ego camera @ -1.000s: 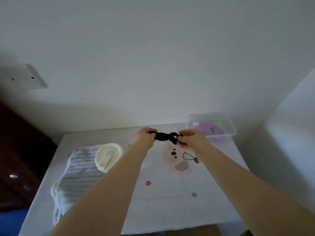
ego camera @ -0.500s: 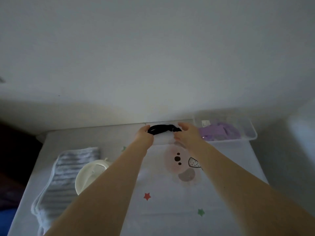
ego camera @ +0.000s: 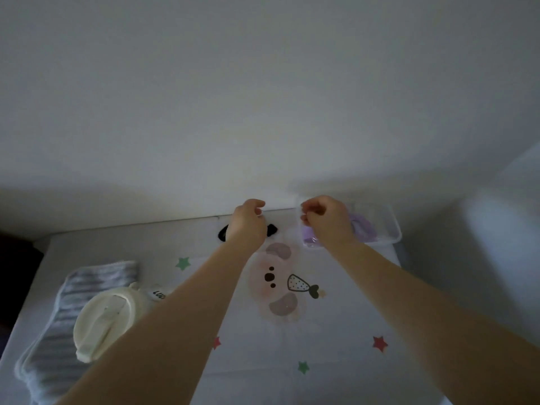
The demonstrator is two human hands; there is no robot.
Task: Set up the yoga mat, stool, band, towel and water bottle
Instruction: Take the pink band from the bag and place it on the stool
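Observation:
The black band [ego camera: 271, 229] lies near the back edge of the white surface [ego camera: 336, 331] printed with a cartoon animal and stars. My left hand [ego camera: 248, 220] hovers over the band's middle and hides it; only its two ends show. My right hand [ego camera: 324, 220] is just to the right, in front of the clear box. Both hands have loosely curled fingers and hold nothing. A grey striped towel [ego camera: 96, 276] lies folded at the left. The cream water bottle [ego camera: 105, 320] stands on it, partly behind my left forearm.
A clear plastic box [ego camera: 391, 229] holding something purple [ego camera: 362, 229] sits at the back right corner. A plain white wall rises directly behind the surface. Dark furniture [ego camera: 11, 273] borders the left edge, and a pale wall or panel stands at the right.
Both hands let go of the black band, which now lies on the surface by the back edge. The hands have lifted slightly and moved apart. The view has shifted closer and lower.

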